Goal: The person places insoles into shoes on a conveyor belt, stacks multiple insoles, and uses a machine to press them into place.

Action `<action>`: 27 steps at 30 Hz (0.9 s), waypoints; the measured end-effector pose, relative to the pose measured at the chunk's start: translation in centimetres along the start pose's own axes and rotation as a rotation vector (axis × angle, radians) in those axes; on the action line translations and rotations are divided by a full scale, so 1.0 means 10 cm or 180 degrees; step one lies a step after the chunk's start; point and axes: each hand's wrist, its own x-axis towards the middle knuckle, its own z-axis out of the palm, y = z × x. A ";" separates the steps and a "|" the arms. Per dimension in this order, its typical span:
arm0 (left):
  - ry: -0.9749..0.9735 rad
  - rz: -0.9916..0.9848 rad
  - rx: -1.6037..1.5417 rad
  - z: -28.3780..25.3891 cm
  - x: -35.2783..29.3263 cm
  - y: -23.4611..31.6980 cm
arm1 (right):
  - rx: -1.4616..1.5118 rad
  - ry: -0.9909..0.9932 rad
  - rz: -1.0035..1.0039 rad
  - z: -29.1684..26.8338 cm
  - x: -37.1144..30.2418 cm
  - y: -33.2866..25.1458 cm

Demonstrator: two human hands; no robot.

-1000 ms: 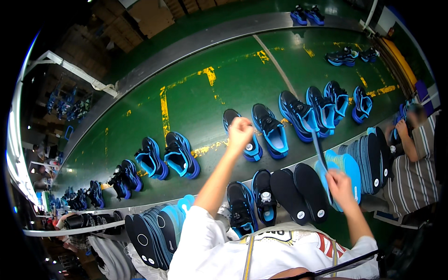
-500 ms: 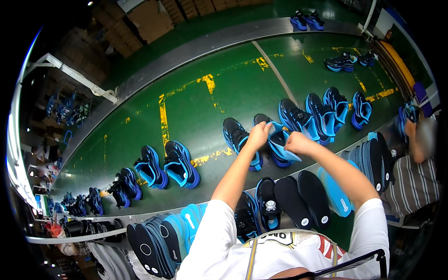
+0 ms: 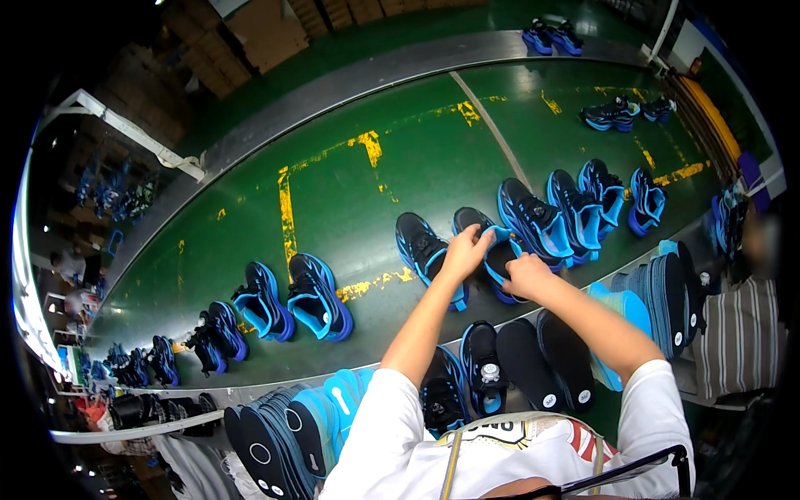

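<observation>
A black and blue sneaker (image 3: 499, 255) stands on the green work surface, its opening toward me. My left hand (image 3: 467, 252) is closed on its upper at the tongue. At the heel end of the opening my right hand (image 3: 528, 276) has its fingers curled and partly inside the shoe; their tips and anything in them are hidden. Just left of my left hand stands another such sneaker (image 3: 423, 250), and to the right a further sneaker (image 3: 529, 212) is close by. Two black insoles (image 3: 546, 360) lie nearer to me, beside a pair of sneakers (image 3: 477, 357).
Sneakers in pairs line the green conveyor belt (image 3: 333, 200), left (image 3: 317, 300) and right (image 3: 575, 208). Stacks of blue and black insoles (image 3: 275, 433) lie along the near edge, with more insoles (image 3: 662, 292) at right. A person in a striped garment (image 3: 737, 342) is at the right.
My right hand has moved slightly left, into the shoe's opening. The light blue insole it held there no longer shows. My left hand has shifted slightly down and stays at the upper.
</observation>
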 end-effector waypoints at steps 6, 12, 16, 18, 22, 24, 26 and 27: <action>-0.0038 -0.0021 -0.0051 -0.04 -0.01 0.04 | -0.0370 0.0434 -0.0586 0.27 0.17 0.01; 0.0070 0.0071 0.0061 0.02 -0.04 0.05 | -0.0578 0.0671 -0.0628 0.53 0.47 0.13; 0.0067 0.0164 0.0229 0.00 -0.06 0.06 | -0.1008 -0.0158 -0.0508 0.42 0.54 0.03; 0.0044 0.0163 0.0269 0.00 -0.06 0.06 | -0.1233 -0.0577 -0.0484 0.36 0.55 -0.01; 0.0057 0.0213 0.0329 -0.01 -0.06 0.01 | -0.1603 -0.1119 -0.0594 0.35 0.61 -0.02; 0.0062 0.0242 0.0319 0.01 -0.05 0.00 | -0.1715 -0.1163 -0.0684 0.44 0.68 0.03; 0.0038 0.0259 0.0285 0.04 -0.05 0.04 | -0.1823 -0.1074 -0.0773 0.55 0.75 0.11; 0.0059 0.0277 0.0308 0.03 -0.05 0.03 | -0.1873 -0.1239 -0.0910 0.52 0.77 0.10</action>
